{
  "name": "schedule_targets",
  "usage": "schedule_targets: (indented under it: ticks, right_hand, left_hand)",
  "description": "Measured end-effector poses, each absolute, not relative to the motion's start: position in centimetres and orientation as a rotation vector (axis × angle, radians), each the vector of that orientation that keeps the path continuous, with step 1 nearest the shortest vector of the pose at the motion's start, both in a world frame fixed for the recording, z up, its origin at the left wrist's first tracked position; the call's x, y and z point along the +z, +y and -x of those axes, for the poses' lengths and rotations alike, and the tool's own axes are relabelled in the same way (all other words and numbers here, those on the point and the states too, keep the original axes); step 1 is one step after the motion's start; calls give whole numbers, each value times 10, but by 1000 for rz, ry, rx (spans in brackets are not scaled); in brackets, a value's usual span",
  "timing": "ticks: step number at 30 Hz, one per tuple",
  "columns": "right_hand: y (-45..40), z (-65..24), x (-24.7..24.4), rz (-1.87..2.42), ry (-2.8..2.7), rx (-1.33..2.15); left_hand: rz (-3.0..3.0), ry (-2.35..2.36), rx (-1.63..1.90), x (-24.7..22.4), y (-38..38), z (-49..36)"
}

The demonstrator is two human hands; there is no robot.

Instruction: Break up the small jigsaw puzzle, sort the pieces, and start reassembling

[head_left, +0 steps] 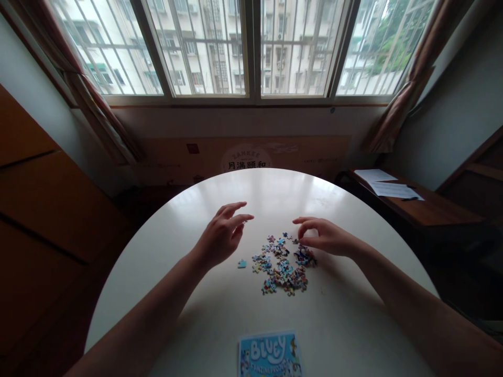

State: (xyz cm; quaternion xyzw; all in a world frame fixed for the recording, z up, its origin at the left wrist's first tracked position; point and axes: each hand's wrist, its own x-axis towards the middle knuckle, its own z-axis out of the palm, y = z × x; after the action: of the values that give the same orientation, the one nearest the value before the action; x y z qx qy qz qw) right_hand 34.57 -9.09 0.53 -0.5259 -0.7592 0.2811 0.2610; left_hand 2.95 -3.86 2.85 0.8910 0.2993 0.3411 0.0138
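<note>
A loose pile of small jigsaw puzzle pieces [288, 272] in mixed colours lies on the white round table. My right hand [324, 235] is at the pile's far right edge, thumb and index finger pinched together at a dark puzzle piece [295, 241]. My left hand [223, 230] hovers to the left of the pile with its fingers stretched and apart. A tiny bit of something shows by its fingertips, too small to make out. One light-blue puzzle piece [241, 264] lies apart from the pile, below my left hand.
A blue box or card marked "Bluey" [270, 353] lies at the near edge of the white table [129, 293]. On the right, a wooden side table [444, 209] holds papers [393, 189] and pens. A long cardboard box [168, 157] stands under the barred window.
</note>
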Motion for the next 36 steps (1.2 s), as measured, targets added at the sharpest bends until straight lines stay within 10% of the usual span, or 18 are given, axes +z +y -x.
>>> schedule_targets:
  ticks: [15, 25, 36]
  right_hand:
    - [-131, -282, 12, 1105, -1863, 657]
    - [-114, -308, 3, 1206, -1822, 497]
    - [-116, -311, 5, 1213, -1842, 480]
  left_hand:
    - [-2290, 626, 877, 33, -77, -65]
    - [-1989, 1483, 133, 58, -6, 52]
    - [-2273, 1598, 194, 31, 8, 62]
